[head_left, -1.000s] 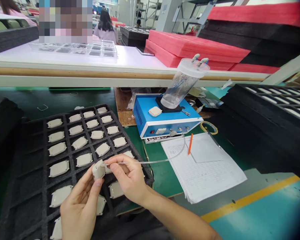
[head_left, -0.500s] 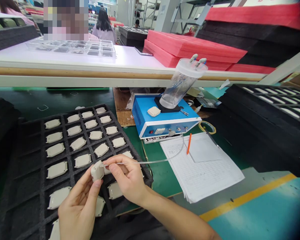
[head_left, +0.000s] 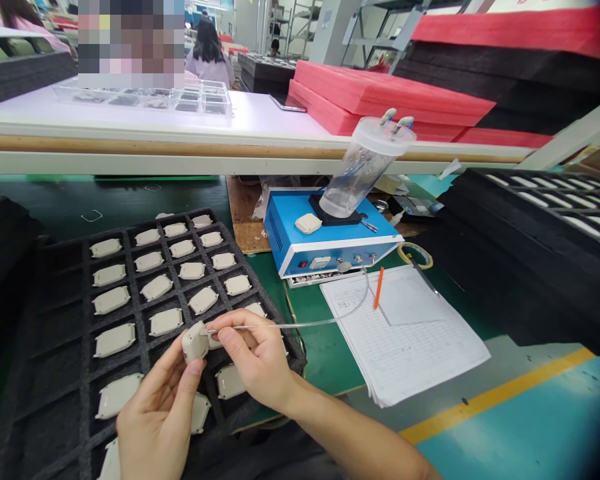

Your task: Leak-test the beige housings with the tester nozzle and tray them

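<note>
Between its thumb and fingers, my left hand (head_left: 160, 407) holds a beige casing (head_left: 195, 342) over the black foam tray (head_left: 84, 400). My right hand (head_left: 260, 357) pinches the end of a clear tube (head_left: 310, 324) against the casing's upper right side; the tip itself is hard to make out. The tube curves back to the front of a blue machine (head_left: 330, 250). Similar beige casings (head_left: 115, 340) lie in the tray's compartments, partly hidden by both hands.
On the machine stand a tilted clear cylinder (head_left: 357, 173) and another casing (head_left: 309, 224). Papers (head_left: 420, 347) with an orange stick (head_left: 379, 288), a tape roll (head_left: 415, 255) and stacked black foam (head_left: 520, 267) are at right. A shelf (head_left: 260, 127) with red foam (head_left: 380, 97) crosses behind; people sit beyond.
</note>
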Motion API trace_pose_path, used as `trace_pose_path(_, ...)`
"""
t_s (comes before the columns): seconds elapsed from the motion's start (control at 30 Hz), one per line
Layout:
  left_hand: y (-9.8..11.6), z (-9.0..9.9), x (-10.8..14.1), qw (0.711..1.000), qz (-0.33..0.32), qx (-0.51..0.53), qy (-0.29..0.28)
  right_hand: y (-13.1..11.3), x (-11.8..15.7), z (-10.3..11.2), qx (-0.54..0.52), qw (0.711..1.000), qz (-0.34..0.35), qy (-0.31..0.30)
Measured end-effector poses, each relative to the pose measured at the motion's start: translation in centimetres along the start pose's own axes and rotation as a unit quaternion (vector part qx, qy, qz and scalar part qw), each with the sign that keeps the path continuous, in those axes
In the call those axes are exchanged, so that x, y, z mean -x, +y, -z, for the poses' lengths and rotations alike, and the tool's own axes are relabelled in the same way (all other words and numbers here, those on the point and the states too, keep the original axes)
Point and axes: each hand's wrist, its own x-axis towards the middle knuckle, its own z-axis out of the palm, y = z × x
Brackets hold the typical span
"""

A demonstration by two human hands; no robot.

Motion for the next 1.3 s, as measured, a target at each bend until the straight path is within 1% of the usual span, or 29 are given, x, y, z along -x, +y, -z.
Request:
trace_pose_path(0.23, -0.2, 0.3, 0.0, 1.000, 0.004, -0.005, 0.000, -0.1, 0.0, 0.1, 0.003, 1.000, -0.003, -0.002)
trace_pose_path(0.4, -0.5, 0.1, -0.3, 1.000, -0.004, -0.010, -0.002, 0.2, -0.1, 0.0, -0.006, 1.000, 0.003, 0.004)
trace_pose_path(0.5, -0.7, -0.1, 0.1, 0.999, -0.036, -0.027, 0.007, 0.3, 0.1, 0.1, -0.014, 1.000, 0.005, -0.001)
trace_pose_path(0.57, -0.6, 0.1, 0.5, 0.994, -0.088, -0.070, 0.012, 0.2, 0.5, 0.2, -0.005, 1.000, 0.014, 0.005)
trace_pose_path(0.63, -0.1, 0.7, 0.6, 0.973, -0.160, -0.162, 0.023, 0.0, 0.9, 0.4, 0.012, 0.999, 0.023, 0.025)
trace_pose_path(0.7, 0.5, 1.5, 0.3, 0.935, -0.216, -0.279, 0.026, 0.0, 1.1, 0.7, 0.018, 0.998, 0.019, 0.049)
trace_pose_path(0.73, 0.9, 1.9, 0.0, 0.914, -0.226, -0.336, 0.014, 0.0, 1.2, 0.8, 0.017, 0.998, 0.012, 0.057)
trace_pose_path(0.77, 1.3, 2.3, -0.4, 0.895, -0.223, -0.387, -0.010, 0.1, 1.3, 1.0, 0.013, 0.998, 0.002, 0.060)
trace_pose_path(0.83, 1.9, 2.9, -1.1, 0.863, -0.196, -0.461, -0.066, 0.3, 1.5, 1.2, 0.009, 0.998, -0.016, 0.057)
trace_pose_path(0.9, 2.2, 3.0, -1.4, 0.842, -0.179, -0.497, -0.112, 0.4, 2.0, 1.4, 0.015, 0.998, -0.027, 0.052)
trace_pose_path(0.93, 2.2, 2.9, -1.4, 0.832, -0.181, -0.510, -0.121, 0.5, 2.2, 1.4, 0.019, 0.998, -0.030, 0.053)
trace_pose_path(0.97, 2.1, 2.8, -1.2, 0.823, -0.186, -0.523, -0.122, 0.5, 2.4, 1.5, 0.023, 0.998, -0.033, 0.055)
trace_pose_path(1.03, 1.7, 2.6, -0.5, 0.804, -0.190, -0.553, -0.105, 0.7, 2.8, 1.6, 0.024, 0.997, -0.040, 0.060)
trace_pose_path(1.13, 1.7, 2.6, 1.4, 0.788, -0.182, -0.583, -0.072, 1.0, 3.1, 1.6, 0.018, 0.997, -0.051, 0.060)
trace_pose_path(1.2, 3.0, 3.9, 2.7, 0.779, -0.209, -0.586, -0.078, 1.1, 3.3, 1.7, 0.017, 0.997, -0.057, 0.057)
trace_pose_path(1.23, 4.3, 5.2, 3.2, 0.775, -0.233, -0.582, -0.085, 1.1, 3.4, 1.7, 0.017, 0.997, -0.059, 0.056)
trace_pose_path(1.27, 5.9, 7.0, 3.4, 0.772, -0.259, -0.575, -0.081, 1.1, 3.5, 1.7, 0.016, 0.996, -0.062, 0.055)
trace_pose_path(1.3, 7.8, 9.2, 3.3, 0.776, -0.277, -0.563, -0.065, 1.1, 3.5, 1.8, 0.015, 0.996, -0.063, 0.054)
